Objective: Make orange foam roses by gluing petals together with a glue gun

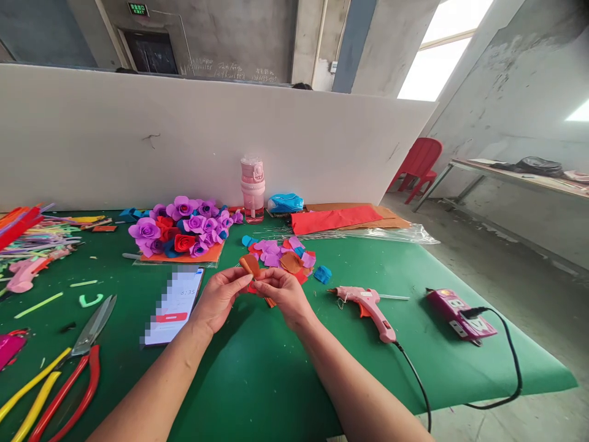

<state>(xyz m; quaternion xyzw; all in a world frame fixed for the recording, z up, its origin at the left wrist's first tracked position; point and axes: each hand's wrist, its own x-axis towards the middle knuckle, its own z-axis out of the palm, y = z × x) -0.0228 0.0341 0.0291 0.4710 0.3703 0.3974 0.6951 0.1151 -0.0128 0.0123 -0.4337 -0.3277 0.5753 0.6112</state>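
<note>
Both hands meet above the middle of the green table (257,374). My left hand (219,299) pinches a small orange-brown paper petal piece (250,265) from the left, thumb and fingertips together. From the right, my right hand (284,296) pinches the base of the same piece. Just beyond the fingers lies a pile of loose purple, red, orange and blue petals (271,253). A pink glue gun (368,301) rests to the right of my right hand. Left of my left hand is a phone (173,307), its screen lit and partly blurred.
Purple and red paper flowers (184,224) stand at the back left, beside a pink bottle (253,190). Scissors (92,331) and pliers-like handles lie front left. A purple power box (460,314) with a black cable is at right. Red paper (335,218) lies behind.
</note>
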